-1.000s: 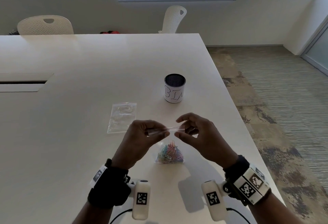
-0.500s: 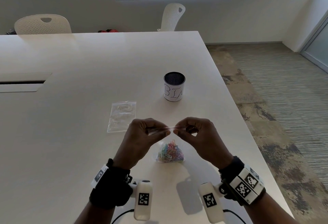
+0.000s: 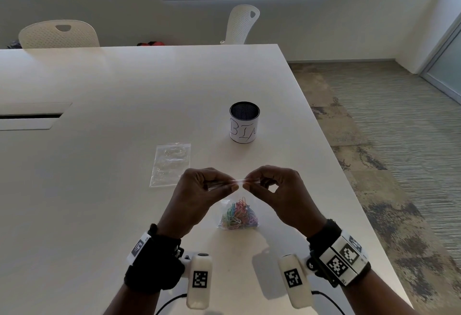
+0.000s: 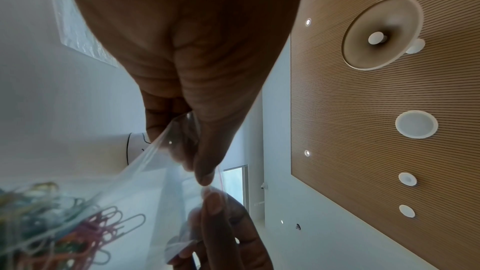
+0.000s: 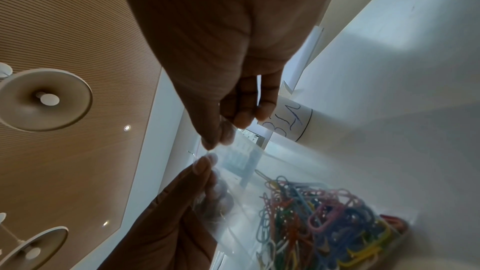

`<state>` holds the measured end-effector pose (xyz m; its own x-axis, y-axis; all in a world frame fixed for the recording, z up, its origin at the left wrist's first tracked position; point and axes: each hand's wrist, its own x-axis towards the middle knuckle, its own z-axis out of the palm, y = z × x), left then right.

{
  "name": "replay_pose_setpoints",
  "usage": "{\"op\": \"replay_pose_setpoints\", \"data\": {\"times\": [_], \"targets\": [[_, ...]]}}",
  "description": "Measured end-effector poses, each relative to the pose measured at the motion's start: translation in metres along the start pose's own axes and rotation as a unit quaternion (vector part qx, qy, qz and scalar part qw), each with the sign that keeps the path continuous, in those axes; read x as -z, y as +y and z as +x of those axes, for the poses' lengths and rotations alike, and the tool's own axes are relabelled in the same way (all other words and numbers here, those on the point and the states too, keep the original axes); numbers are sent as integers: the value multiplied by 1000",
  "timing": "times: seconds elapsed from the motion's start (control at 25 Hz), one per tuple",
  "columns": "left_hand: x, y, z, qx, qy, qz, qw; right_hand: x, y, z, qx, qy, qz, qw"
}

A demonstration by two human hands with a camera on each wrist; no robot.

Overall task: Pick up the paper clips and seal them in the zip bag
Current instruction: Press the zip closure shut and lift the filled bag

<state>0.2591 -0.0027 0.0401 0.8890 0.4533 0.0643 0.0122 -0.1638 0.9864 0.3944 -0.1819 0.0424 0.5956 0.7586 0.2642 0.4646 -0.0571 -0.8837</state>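
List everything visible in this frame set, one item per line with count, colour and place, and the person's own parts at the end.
zip bag: one, clear, held up above the table's near right part, top edge pinched by both hands
paper clips: a multicoloured bunch, inside the held bag
spare bag: one, clear, flat on the table, left of the hands
cup: one, dark mesh with a white handwritten label, beyond the hands
table: one, white
chairs: two, cream, behind the table
left hand: pinching the bag's top
right hand: pinching the bag's top

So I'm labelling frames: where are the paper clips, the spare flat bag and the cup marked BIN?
paper clips (image 3: 238,216): head view, middle of the coloured heap.
spare flat bag (image 3: 171,164): head view, centre of the clear plastic.
cup (image 3: 244,129): head view, white label.
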Motion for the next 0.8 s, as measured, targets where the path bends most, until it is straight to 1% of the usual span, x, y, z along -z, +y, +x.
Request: {"op": "replay_pose_setpoints", "data": {"times": [0.4,0.56,0.68,0.8], "targets": [[-13,-3,-2,-5,38,-5,999,-15,1,3,38,28,-31,998],[-14,1,-4,-7,36,11,999,-11,2,3,26,17,-27,999],[-11,2,-2,-20,36,43,998,-3,5,2,8,14,-25,1000],[-13,3,-1,-21,35,62,997,0,4,2,16,20,-45,999]]}}
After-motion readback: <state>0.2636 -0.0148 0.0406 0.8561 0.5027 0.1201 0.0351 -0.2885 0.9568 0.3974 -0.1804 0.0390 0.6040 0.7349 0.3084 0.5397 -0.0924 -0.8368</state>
